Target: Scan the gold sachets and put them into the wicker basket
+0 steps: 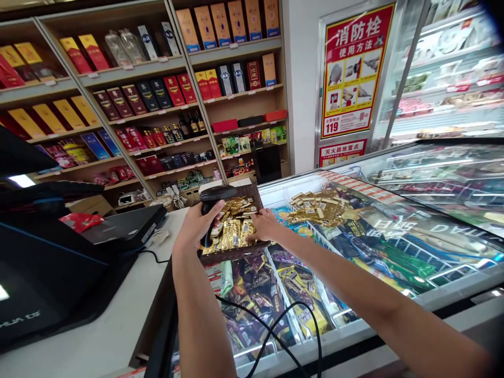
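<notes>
Shop freezer [277, 197], shiny gold packets [231, 234]

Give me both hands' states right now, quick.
Left hand: closed around the black handheld scanner.
Right hand: at the gold packets in the basket; whether it grips one can't be told.

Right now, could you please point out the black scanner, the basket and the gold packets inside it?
Black scanner [217, 193], head view: its top.
Basket [236, 254], head view: front wall.
Gold packets [231, 234], head view: one packet's face.
</notes>
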`<state>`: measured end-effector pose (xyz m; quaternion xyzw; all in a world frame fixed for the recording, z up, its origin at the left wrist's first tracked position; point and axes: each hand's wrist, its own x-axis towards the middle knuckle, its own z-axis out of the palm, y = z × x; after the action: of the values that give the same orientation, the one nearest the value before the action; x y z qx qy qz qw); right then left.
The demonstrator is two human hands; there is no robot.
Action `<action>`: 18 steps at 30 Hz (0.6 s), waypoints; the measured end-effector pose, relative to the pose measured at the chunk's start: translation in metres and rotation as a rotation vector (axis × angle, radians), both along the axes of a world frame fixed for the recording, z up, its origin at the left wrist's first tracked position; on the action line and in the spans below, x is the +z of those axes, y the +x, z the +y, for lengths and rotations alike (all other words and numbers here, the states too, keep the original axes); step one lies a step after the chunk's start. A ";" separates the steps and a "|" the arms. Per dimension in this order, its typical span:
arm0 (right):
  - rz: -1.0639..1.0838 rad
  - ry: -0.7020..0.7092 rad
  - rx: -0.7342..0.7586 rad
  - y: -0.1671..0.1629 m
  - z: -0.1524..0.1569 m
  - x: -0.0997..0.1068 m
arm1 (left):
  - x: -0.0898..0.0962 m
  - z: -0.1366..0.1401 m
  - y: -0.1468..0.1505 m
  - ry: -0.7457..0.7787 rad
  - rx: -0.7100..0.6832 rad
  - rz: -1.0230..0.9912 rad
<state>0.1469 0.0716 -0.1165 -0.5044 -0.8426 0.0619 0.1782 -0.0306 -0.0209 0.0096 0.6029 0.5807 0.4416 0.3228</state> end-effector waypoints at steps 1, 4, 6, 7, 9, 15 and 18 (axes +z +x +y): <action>-0.033 -0.046 -0.006 -0.007 0.003 0.003 | 0.000 -0.001 0.001 0.004 -0.003 0.014; 0.007 -0.072 -0.050 -0.015 0.007 0.005 | 0.001 -0.004 0.001 0.000 -0.028 0.076; 0.140 -0.052 -0.088 -0.013 0.004 0.004 | 0.002 -0.005 0.000 -0.010 -0.040 0.106; 0.206 -0.051 -0.104 -0.010 0.001 0.004 | 0.002 -0.005 0.000 -0.015 -0.041 0.114; 0.363 -0.083 -0.120 -0.002 -0.006 0.003 | 0.002 -0.005 0.000 -0.015 -0.040 0.116; 1.508 -0.325 0.023 0.060 -0.021 0.013 | 0.002 -0.006 0.005 -0.009 -0.059 0.088; 1.898 -0.308 0.051 0.102 -0.023 0.010 | 0.005 -0.007 0.012 -0.051 -0.109 0.103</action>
<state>0.2487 0.0488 -0.1069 -0.2436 -0.3404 0.5581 0.7164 -0.0184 -0.0279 0.0147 0.6473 0.5739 0.3766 0.3313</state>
